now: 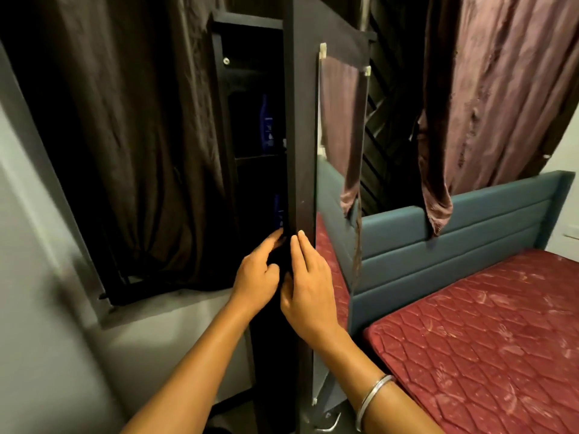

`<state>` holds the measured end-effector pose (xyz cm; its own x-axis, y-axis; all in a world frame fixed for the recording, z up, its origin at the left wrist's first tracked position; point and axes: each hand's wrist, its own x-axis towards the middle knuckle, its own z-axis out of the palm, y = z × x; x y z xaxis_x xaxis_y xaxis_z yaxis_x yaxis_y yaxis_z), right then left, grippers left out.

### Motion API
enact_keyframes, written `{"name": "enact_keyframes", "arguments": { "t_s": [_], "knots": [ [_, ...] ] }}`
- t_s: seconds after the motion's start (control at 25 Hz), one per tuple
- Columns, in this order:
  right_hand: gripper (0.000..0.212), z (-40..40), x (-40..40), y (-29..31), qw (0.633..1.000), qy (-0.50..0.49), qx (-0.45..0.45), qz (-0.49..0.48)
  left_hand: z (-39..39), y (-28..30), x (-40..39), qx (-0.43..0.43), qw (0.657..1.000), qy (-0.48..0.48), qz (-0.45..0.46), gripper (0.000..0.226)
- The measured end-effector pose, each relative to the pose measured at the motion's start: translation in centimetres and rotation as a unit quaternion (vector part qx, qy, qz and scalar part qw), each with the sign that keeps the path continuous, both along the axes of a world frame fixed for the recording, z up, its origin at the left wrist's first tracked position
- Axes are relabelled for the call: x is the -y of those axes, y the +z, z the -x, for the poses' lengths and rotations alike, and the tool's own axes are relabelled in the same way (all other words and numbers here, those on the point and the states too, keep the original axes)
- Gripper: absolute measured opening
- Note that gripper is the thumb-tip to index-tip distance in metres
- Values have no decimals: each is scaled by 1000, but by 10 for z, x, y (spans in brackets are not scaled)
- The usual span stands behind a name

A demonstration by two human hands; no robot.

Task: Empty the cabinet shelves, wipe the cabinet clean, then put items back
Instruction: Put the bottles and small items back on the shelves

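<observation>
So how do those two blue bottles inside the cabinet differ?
The upper blue bottle stands on a higher shelf and shows nearly whole, label included. The lower blue bottle sits one shelf down, mostly hidden behind the cabinet door, just above the left hand. Both are dark blue and upright.

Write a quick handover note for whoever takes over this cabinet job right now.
Left hand: fingers on the inner edge of the cabinet door.
Right hand: straight fingers flat on the door's outer face.
The door is ajar. A blue bottle stands on the upper shelf, and another blue bottle is lower down.
Done: nothing emptied yet.
Left: open fully, empty shelves, wipe, restock.
</observation>
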<state>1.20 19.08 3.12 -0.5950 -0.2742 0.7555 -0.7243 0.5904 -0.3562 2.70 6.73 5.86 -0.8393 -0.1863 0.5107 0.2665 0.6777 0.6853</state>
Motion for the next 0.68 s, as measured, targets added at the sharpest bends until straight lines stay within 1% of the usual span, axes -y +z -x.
{"name": "enact_keyframes", "arguments": {
  "t_s": [0.04,0.12,0.2,0.24,0.28,0.4,0.52,0.68],
  "knots": [
    [73,3,9,0,1000,5,1,-10,1,0,8,5,999,-21,-48,66],
    [74,8,29,-2,1000,6,4,-13,6,3,21,3,992,-47,-116,52],
    [77,10,48,-5,1000,-12,13,-23,12,9,31,-8,985,-47,-168,32],
    [78,11,56,-7,999,-23,15,-33,15,11,35,-13,984,-37,-177,25],
    [80,13,65,-7,999,-28,16,-42,19,14,40,-15,985,-25,-172,25],
    [87,20,84,-5,998,-18,24,-53,32,14,55,-35,993,31,-112,28],
    [87,29,101,-3,998,-7,33,-62,45,15,72,-53,990,93,-97,26],
    [87,44,116,1,996,33,47,-69,58,24,92,-74,984,143,-75,21]
  ]
}}
